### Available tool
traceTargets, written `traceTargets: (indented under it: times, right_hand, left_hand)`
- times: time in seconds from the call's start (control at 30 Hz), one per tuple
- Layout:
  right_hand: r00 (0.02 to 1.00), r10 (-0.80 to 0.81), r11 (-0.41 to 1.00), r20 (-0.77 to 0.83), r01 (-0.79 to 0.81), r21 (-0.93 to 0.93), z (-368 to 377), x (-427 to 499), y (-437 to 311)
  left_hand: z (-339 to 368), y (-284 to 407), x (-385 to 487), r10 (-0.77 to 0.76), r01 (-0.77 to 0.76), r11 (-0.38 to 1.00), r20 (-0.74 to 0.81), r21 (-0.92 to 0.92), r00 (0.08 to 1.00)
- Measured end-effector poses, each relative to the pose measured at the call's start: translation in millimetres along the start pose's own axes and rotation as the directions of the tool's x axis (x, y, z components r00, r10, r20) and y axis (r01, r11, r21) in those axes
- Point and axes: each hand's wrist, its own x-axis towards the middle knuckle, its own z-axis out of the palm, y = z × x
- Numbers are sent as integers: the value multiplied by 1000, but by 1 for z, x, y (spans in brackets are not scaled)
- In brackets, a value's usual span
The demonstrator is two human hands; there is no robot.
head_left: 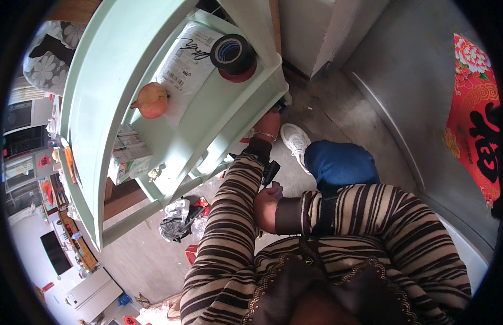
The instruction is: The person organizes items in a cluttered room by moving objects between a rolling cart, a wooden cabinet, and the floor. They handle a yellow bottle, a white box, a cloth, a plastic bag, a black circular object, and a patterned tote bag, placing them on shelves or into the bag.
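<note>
My left hand (269, 122) reaches to the lower edge of a pale green plastic shelf rack (219, 122); its fingers are partly hidden beside a small dark object (281, 106), and I cannot tell if they hold it. My right hand (266, 207) is near my left forearm, fingers curled by a small greyish piece (277, 188); its grip is unclear. A black strap buckle (271, 172) lies by my left sleeve. On the shelf, a black tape roll (233, 54) sits over a red roll (238, 75), beside a white plastic parcel (186, 61) and a pomegranate (152, 100).
A printed carton (129, 156) stands at the shelf's left. Bags (176, 219) and a red box (191, 254) lie on the concrete floor. A grey panel (398, 81) with a red paper decoration (475, 122) is at right. My white shoe (296, 142) is below the rack's corner.
</note>
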Motion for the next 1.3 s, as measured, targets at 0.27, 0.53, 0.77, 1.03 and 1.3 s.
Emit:
traceTargets:
  times: [0.27,0.53,0.77,1.03,1.3]
  right_hand:
    - [995,-95,995,-34,95,7,-27,-24,11]
    - [952,-260,943,-161,287,172,-43,-32,23]
    - [963,-263,944,-59,270,189,-71,-51,27]
    - [977,-209,971,-40,213,108,-66,-22,32]
    - [833,-416,897,-366,442,-14,-65,-11,43]
  left_hand:
    - [6,5,0,-17,18,1000,-61,16,998]
    - [-80,3,-21,291,-175,900,253,-398,923]
    - [-256,-17,-68,263,-32,818,324,-575,909]
    - [-333,-128,-48,-412,432,900,-436,-57,800]
    - [-307,-128,-7,-678,587,735,-391,-340,623]
